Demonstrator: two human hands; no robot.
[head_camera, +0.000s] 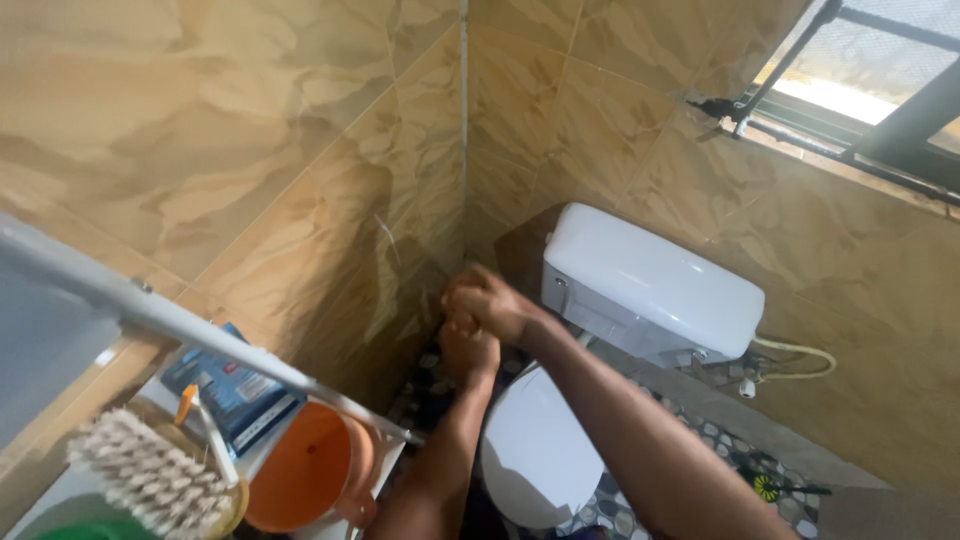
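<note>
My right hand (487, 303) is clenched in the tiled corner, just left of the white toilet cistern (650, 285). My left hand (468, 352) sits directly below it, also curled, and the two touch. I see nothing sticking out of either fist, and what lies between the fingers is hidden. Both forearms reach in from the bottom edge, crossing above the closed white toilet lid (540, 455).
At the lower left a white rail (200, 330) crosses a shelf holding an orange bowl (305, 470), a bristle scrub brush (150, 470) and a blue packet (235, 390). A white hose (800, 360) leaves the cistern's right side. The floor (700, 440) is pebble-patterned, and a window (860, 80) is at the top right.
</note>
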